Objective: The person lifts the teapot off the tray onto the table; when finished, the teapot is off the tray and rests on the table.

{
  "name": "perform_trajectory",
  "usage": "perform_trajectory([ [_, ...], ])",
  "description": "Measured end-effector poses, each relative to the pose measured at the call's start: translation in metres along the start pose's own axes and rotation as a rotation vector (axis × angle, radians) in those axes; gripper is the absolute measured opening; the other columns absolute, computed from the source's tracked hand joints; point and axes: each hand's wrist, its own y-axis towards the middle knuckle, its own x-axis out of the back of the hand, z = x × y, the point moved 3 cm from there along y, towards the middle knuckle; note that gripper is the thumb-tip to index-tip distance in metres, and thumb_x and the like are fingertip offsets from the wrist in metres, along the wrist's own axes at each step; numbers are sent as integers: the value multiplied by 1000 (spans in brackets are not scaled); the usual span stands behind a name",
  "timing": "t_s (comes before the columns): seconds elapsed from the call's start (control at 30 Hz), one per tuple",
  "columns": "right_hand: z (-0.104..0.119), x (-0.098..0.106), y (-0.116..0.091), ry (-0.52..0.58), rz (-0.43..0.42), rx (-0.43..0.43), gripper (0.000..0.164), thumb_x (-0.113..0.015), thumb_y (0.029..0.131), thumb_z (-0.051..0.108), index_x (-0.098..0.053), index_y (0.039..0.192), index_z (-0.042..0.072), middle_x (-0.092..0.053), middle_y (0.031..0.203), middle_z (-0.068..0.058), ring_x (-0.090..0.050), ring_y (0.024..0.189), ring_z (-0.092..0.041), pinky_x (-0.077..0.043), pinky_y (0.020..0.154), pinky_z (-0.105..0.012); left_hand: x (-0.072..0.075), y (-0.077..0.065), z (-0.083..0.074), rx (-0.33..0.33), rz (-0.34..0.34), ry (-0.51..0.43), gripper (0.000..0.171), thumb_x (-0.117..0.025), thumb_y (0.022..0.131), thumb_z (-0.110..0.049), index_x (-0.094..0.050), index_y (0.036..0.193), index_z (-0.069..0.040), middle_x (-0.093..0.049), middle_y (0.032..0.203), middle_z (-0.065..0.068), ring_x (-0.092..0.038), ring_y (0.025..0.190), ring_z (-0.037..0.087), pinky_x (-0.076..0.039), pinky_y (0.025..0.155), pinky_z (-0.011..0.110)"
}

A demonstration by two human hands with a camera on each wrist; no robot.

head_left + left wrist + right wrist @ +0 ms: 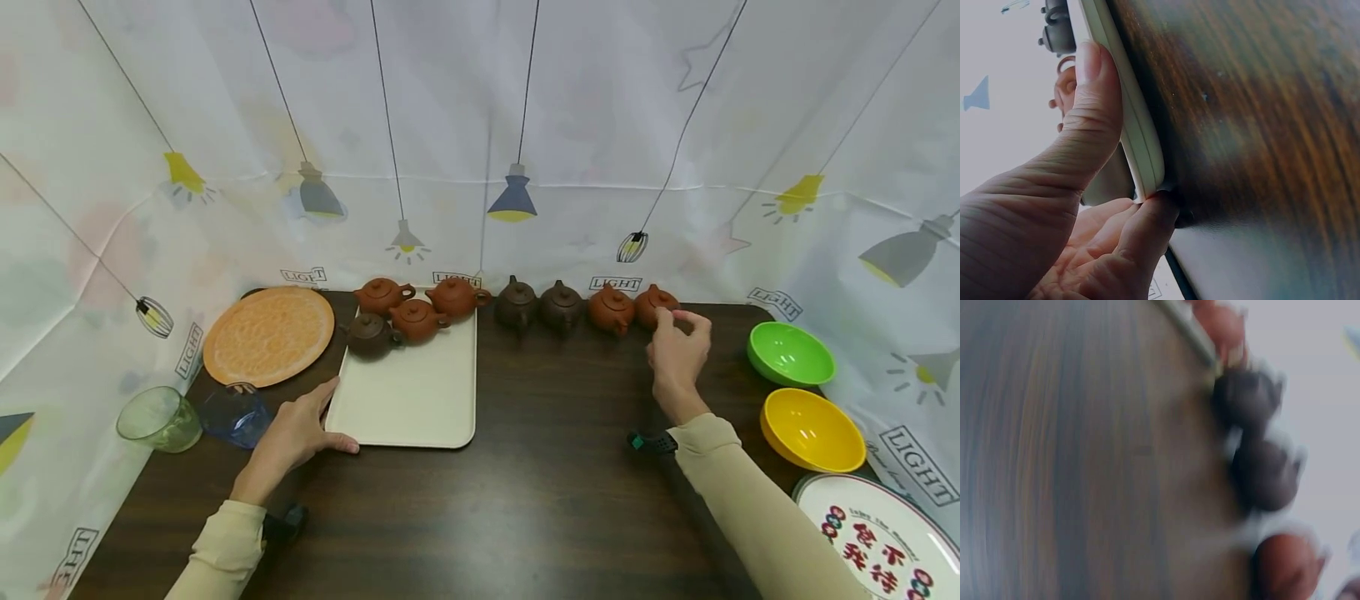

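My left hand [296, 429] grips the near left corner of a cream tray [405, 408]. In the left wrist view its thumb [1094, 94] presses along the tray's edge, with the fingers bent at the corner. On the tray's far part stand several reddish-brown teapots [416, 321] and a dark brown teapot [369, 336]. At the right end of a row, my right hand [678, 354] pinches the near side of a reddish-brown teapot [654, 302]; its fingers hide part of it. The right wrist view is blurred and leaves that hand out.
Left of the row's end stand another reddish-brown teapot [611, 310] and two dark teapots [561, 307]. An orange round mat [268, 335], a green glass [159, 419] and a blue glass [236, 415] lie left. Green bowl [791, 354], yellow bowl [812, 429] and white plates [885, 533] line the right.
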Motion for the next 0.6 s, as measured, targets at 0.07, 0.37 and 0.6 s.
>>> perform_trajectory([
  [0.07,10,-23,-18,-15,140,55,21,-71,103,31,-58,115,20,-59,59,8,-47,44,-7,-37,42,-24,1,2,-2,-1,1,5,129,-99,71,-49,-31,167,3,-44,162,35,-47,141,63,-48,109,69],
  [0.37,9,-160,-126,-372,998,-57,36,-61,109,29,-62,135,5,-66,79,-4,-57,56,-13,-35,49,-26,6,0,2,22,19,29,131,-97,71,-54,-28,168,2,-41,163,36,-45,142,64,-47,109,70],
  [0.6,-27,-231,-174,-342,1158,-103,47,-56,110,26,-48,153,10,-71,101,-18,-60,61,-17,-32,50,-26,0,0,-2,29,30,34,133,-97,70,-57,-29,167,3,-41,163,36,-46,142,63,-48,109,70],
])
